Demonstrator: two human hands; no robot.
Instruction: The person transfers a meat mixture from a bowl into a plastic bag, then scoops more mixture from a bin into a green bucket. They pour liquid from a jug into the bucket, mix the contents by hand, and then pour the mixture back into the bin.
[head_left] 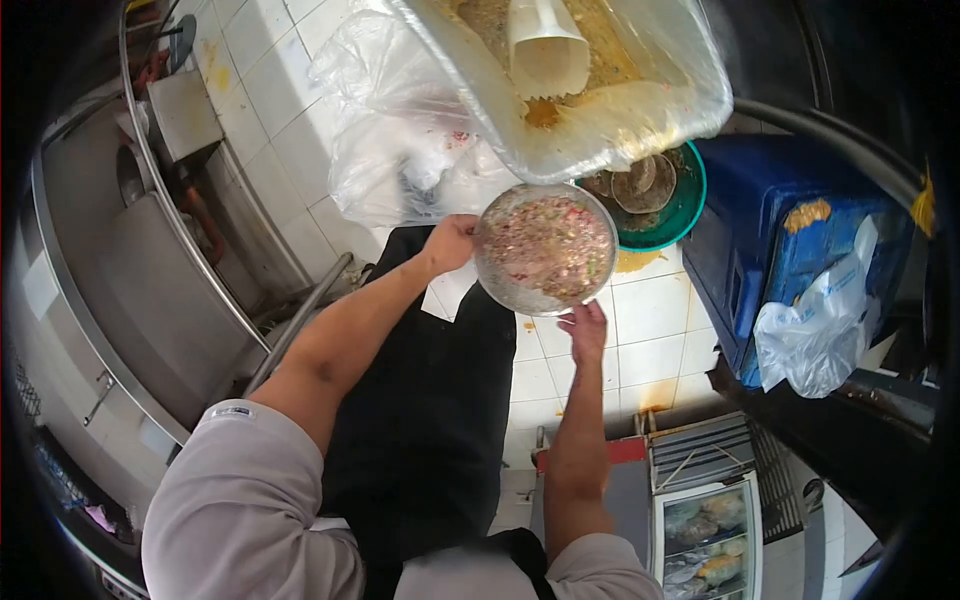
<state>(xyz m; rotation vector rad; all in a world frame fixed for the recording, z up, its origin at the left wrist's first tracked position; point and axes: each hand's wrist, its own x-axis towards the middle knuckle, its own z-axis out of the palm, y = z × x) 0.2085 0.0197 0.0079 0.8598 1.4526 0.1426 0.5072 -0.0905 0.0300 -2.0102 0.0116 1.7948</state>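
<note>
A round metal bowl (545, 285) is held out in front of my apron. A chopped, wet-looking mixture (555, 238) with red and green bits covers most of its inside. My left hand (452, 243) grips the bowl's left rim with closed fingers. At the lower right rim, the fingers of my right hand (585, 325) are closed on the same bowl. Just beyond it stands a large tub lined with clear plastic (650, 135), holding a yellowish-brown mass. A white scoop (548, 55) rests in that tub.
Below the lined tub, a green basin (697, 205) holds a smaller dirty bowl (643, 185). Clear plastic bags (400, 150) lie left of it. To the right are a blue container (735, 250) and a white plastic bag (820, 330). A metal counter (180, 270) runs along the left.
</note>
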